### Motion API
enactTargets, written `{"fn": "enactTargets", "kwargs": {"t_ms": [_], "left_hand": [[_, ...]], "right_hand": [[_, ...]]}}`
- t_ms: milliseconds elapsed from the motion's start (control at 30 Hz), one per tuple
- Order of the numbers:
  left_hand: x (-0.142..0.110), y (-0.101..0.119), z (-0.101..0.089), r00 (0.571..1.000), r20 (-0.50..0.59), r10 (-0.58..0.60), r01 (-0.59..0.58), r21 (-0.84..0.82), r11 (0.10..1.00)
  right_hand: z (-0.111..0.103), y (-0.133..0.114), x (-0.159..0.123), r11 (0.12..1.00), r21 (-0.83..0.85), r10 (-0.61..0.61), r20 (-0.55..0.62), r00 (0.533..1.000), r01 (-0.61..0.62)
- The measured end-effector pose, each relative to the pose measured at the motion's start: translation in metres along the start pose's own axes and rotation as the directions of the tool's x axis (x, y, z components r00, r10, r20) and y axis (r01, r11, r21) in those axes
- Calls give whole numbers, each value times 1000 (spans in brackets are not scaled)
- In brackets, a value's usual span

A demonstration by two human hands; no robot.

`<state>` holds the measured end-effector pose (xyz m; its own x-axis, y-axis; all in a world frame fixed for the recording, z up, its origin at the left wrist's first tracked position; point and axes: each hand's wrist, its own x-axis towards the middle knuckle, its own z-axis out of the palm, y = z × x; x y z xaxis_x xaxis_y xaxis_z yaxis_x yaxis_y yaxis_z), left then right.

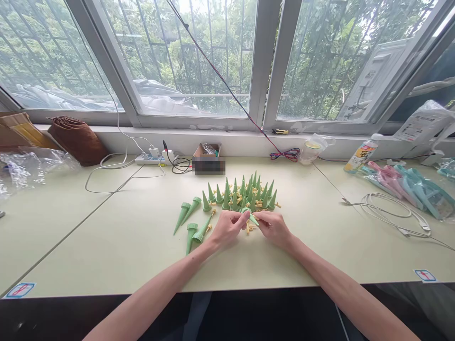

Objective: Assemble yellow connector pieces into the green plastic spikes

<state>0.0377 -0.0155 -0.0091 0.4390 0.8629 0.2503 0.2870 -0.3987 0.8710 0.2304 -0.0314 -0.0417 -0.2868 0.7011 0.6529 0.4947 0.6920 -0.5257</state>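
Pinched in my left hand [230, 228] is a green plant watering spike [253, 219], its narrow end pointing right and toward me. My right hand [273, 228] is closed close beside that spike; what its fingertips hold is too small and hidden to make out. Just beyond both hands, several green spikes [207, 202] stand points up, with small yellow valves sticking out low on them. A few loose yellow valves [248, 228] lie between my hands. To the left, more green spikes [182, 217] lie on the table, some with yellow pieces next to them.
A small open box [207, 156] and a power strip [149, 159] stand along the windowsill. At right are a coiled white cable [384, 208], pink and teal plastic items [401, 184] and a bottle [362, 154]. A brown bundle [76, 141] and clear plastic bags [31, 166] lie left.
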Motion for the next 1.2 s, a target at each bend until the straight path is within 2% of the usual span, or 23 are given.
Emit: {"fn": "enactTargets", "kwargs": {"t_ms": [333, 700, 867, 1000, 1200], "left_hand": [[-1, 0, -2, 998, 69, -8, 5, 49, 999], [-3, 4, -2, 996, 82, 33, -39, 73, 997], [-2, 0, -3, 989, 75, 128, -138, 138, 981], [-2, 0, -4, 969, 114, 220, -235, 133, 963], [-2, -2, -5, 953, 139, 271, -288, 125, 949]], "right_hand": [[-1, 4, -2, 998, 39, 40, -32, 999, -39], [-3, 3, -1, 996, 68, 53, -24, 998, -52], [-4, 1, 0, 995, 71, 68, 13, 998, -68], [-4, 0, 0, 994, 74, 78, 28, 997, -80], [-4, 0, 0, 990, 114, 86, 21, 996, -88]]}}
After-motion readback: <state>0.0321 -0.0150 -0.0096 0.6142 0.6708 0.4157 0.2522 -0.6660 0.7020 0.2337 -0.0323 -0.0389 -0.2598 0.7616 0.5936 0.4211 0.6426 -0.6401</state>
